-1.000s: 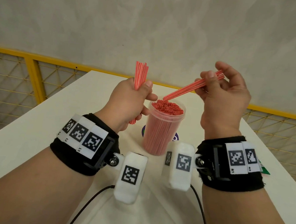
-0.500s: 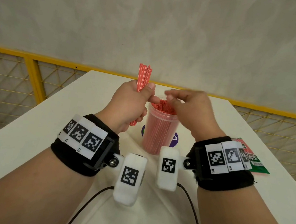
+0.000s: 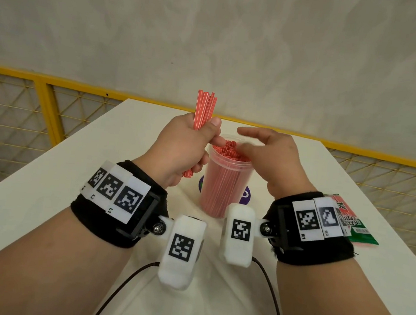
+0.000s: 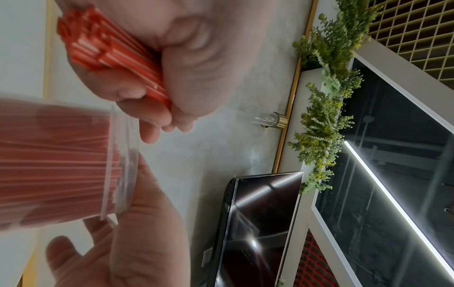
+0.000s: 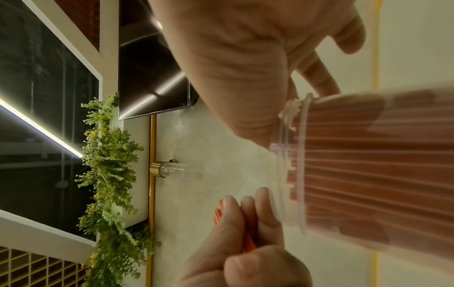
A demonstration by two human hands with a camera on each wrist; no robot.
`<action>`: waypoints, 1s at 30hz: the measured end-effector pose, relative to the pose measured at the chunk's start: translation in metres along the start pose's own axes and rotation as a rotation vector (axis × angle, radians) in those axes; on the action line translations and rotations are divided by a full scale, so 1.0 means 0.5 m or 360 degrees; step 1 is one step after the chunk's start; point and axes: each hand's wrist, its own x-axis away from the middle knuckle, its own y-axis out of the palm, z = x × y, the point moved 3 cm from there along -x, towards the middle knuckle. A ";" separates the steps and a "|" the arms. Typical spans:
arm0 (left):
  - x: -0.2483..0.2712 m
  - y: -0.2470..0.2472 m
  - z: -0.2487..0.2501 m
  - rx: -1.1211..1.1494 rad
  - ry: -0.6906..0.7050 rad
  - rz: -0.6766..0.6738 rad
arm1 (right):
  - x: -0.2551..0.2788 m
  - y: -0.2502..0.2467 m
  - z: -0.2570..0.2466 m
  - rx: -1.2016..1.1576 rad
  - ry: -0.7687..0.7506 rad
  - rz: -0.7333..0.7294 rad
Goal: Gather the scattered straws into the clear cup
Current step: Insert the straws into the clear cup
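A clear cup [image 3: 226, 185] packed with red straws stands upright in the middle of the white table [image 3: 45, 178]. My left hand [image 3: 187, 145] sits just left of the cup's rim and grips a bundle of red straws [image 3: 204, 110] held upright; the left wrist view shows the bundle [image 4: 110, 58] clamped in the curled fingers. My right hand [image 3: 267, 148] hovers palm down over the cup's rim with fingers spread and holding nothing. In the right wrist view that palm [image 5: 245, 68] hangs above the cup [image 5: 368, 165], apart from the straw tops.
A purple disc [image 3: 245, 196] lies under the cup. A green and red packet [image 3: 351, 221] lies at the right, partly behind my right wrist. A yellow mesh railing [image 3: 26, 112] runs past the table's far and side edges.
My right hand, which held a few straws above the cup a second ago, has come down over the rim and now holds none. My left hand stayed put with its bundle.
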 end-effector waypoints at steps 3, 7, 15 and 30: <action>0.002 0.002 0.000 0.0107 -0.0056 -0.0085 | 0.003 0.000 -0.005 0.0104 -0.0040 -0.0017; 0.007 0.006 0.001 0.0220 -0.0120 -0.0228 | 0.012 -0.011 -0.041 -0.0085 -0.0194 0.0189; 0.020 0.019 0.010 0.0198 -0.0082 -0.0460 | 0.045 -0.017 -0.093 -0.0534 -0.0274 -0.0037; 0.031 0.029 0.023 0.0119 -0.0019 -0.0532 | 0.045 -0.019 -0.093 -0.0786 -0.0201 0.0006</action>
